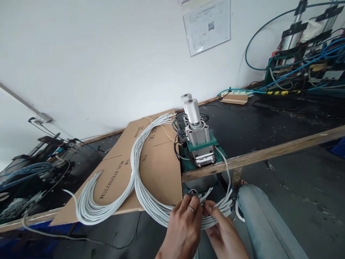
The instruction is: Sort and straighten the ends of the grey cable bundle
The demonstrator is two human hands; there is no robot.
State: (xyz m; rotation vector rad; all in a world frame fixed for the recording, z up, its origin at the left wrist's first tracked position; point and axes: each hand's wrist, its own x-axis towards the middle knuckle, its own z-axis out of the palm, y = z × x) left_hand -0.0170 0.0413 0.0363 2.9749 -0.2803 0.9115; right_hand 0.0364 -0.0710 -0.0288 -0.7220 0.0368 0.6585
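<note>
Pinching grey cable ends (215, 203) between left hand (184, 226) and right hand (225, 233), bundle curving away toward ten o'clock, single cable toward twelve o'clock.

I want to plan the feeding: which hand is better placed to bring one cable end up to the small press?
Probably the right hand: it pinches cable ends just below the press, whereas the left hand grips the bundle.
</note>
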